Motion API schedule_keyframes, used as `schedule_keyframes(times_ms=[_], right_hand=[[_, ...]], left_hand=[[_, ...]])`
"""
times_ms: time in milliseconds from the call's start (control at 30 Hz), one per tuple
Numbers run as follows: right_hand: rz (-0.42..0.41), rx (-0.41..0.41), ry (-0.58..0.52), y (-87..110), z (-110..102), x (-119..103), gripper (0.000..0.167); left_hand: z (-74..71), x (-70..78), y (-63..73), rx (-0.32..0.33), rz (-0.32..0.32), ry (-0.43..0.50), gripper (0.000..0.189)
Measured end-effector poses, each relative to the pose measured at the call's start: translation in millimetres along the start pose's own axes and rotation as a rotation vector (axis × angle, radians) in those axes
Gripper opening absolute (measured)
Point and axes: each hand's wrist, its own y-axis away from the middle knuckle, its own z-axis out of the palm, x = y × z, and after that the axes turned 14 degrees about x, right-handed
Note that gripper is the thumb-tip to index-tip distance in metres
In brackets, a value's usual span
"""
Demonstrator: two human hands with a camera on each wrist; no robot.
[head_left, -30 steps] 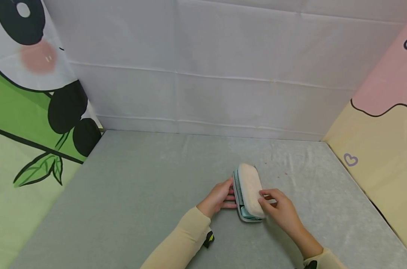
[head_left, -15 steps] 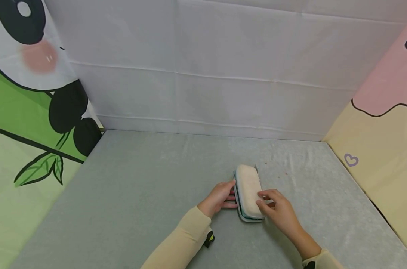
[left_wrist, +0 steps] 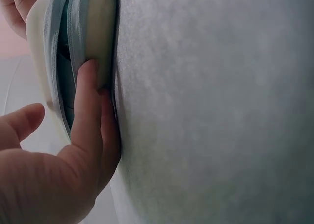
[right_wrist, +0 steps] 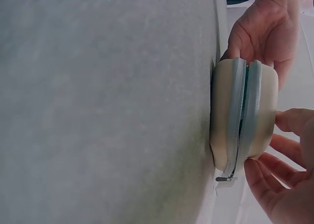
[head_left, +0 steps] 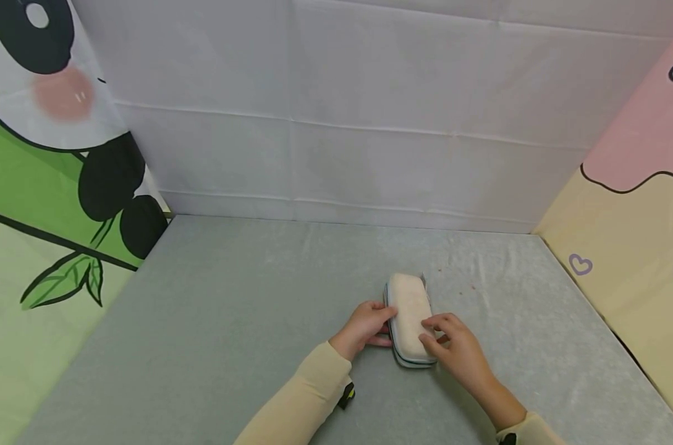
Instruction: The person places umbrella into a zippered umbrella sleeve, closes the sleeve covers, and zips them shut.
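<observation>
A cream pencil case point(head_left: 410, 316) with a light blue zipper lies on the grey table, its lid down over the base. In the right wrist view, the unzipped zipper edges point(right_wrist: 243, 106) leave a narrow dark gap, and a zipper pull point(right_wrist: 226, 179) hangs at one corner. My left hand point(head_left: 366, 327) holds the case's left side, thumb over the lid edge and fingers along the base, as the left wrist view shows. My right hand point(head_left: 456, 346) touches the lid near its right edge with bent fingertips, thumb and forefinger apart.
The grey cloth-covered table point(head_left: 247, 296) reaches back to a pale wall sheet point(head_left: 369, 123). A panda-print sheet point(head_left: 52, 185) borders the left side, and a pink and yellow one point(head_left: 631, 216) the right. Tiny reddish specks point(head_left: 466, 289) mark the cloth beyond the case.
The lid has come down onto the base, hiding the teal inside in the head view. My left thumb has moved onto the lid edge. My right fingertips have shifted slightly left across the lid.
</observation>
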Motion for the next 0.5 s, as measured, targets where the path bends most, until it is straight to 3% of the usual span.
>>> schedule_keyframes(times_ms=[500], right_hand=[[-0.117, 0.016, -0.022, 0.6, -0.5, 9.5, 0.016]], left_hand=[[10.5, -0.4, -2.0, 0.051, 0.041, -0.128, 0.044]])
